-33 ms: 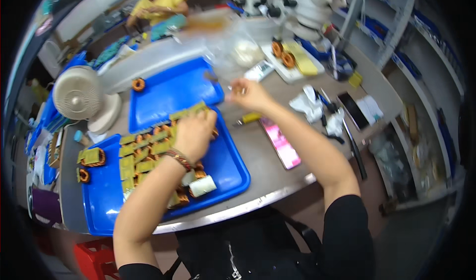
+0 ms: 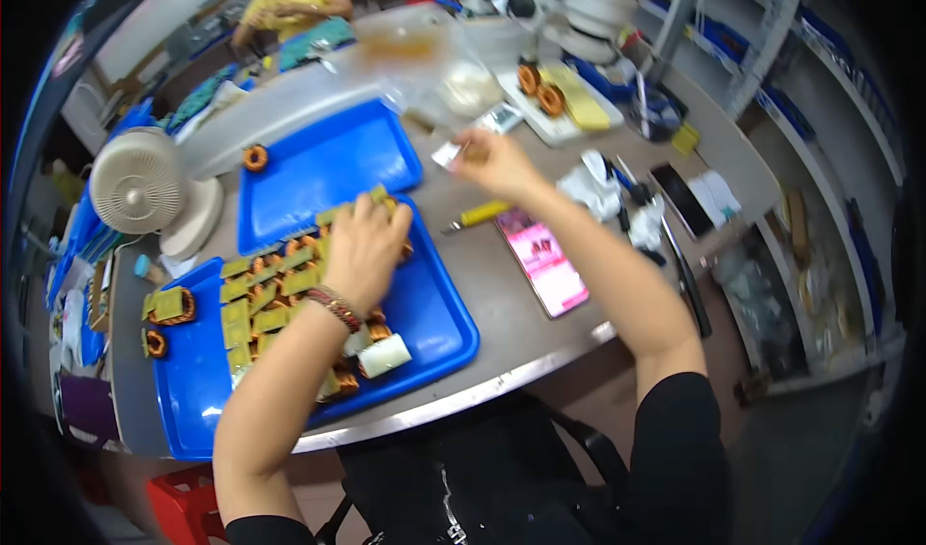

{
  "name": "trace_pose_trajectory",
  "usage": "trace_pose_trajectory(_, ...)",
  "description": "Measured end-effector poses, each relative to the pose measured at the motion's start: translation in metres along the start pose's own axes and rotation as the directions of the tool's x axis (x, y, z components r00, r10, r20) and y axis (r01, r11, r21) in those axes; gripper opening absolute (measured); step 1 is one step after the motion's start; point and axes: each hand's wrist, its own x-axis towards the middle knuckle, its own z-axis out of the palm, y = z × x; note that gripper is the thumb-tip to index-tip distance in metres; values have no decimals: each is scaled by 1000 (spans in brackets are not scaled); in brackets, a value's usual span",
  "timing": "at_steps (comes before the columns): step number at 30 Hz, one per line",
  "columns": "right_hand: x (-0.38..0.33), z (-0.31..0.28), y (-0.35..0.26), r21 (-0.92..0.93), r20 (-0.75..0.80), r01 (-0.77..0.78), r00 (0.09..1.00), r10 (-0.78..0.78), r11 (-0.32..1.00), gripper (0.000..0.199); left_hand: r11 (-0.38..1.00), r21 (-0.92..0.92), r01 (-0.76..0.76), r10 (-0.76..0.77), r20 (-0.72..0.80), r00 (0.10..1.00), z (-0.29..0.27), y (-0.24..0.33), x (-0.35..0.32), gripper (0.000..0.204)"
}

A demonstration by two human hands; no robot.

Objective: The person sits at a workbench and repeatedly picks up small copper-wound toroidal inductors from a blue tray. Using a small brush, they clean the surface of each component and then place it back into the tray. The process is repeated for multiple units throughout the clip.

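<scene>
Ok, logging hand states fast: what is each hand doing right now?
Left hand: fingers curled down on the yellow-green pads in the blue tray; grip cannot be told.
Right hand: pinched shut on a small white piece.

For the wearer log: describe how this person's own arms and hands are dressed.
Both forearms are bare, with no gloves. The left hand has a beaded bracelet in dark red and mixed colours at the wrist. The right hand shows no ring or band that I can make out. A black short sleeve covers the right upper arm.
</scene>
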Motion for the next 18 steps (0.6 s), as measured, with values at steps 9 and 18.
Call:
trace_pose_trajectory(9, -156, -112, 5, -54, -252, -379, 900, 355, 924, 19, 946, -211, -247, 273, 104, 956, 12, -30, 5, 32)
trace_pose_trajectory(18, -160, -100, 17, -10, -128, -651, 753, 645, 759, 19, 951, -195, -239, 271, 156, 950, 6, -25, 5, 32)
